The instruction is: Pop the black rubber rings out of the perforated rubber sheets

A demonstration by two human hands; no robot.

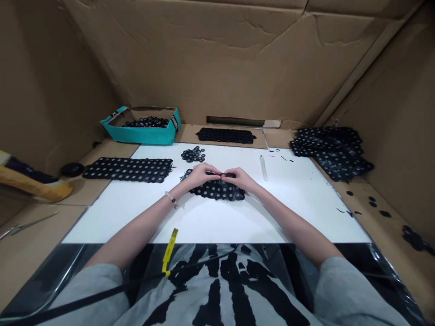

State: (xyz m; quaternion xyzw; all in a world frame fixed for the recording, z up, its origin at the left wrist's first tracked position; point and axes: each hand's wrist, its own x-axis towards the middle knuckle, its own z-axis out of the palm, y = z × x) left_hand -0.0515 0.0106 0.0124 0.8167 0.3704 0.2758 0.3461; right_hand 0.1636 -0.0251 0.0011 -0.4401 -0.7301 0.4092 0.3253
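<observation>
1. Black perforated sheet (217, 191) lying on the white desk (306, 213) beneath both hands; left hand (200, 175) and right hand (239, 178) meeting above it, grip clenched at the fingertips on a small black piece (228, 174).
2. Risk of a torn sheet from too hard a pull, or of the small piece slipping free onto the desk.
3. Teal cardboard tray (141, 134) at the far left, holding loose black rings (147, 122).
</observation>
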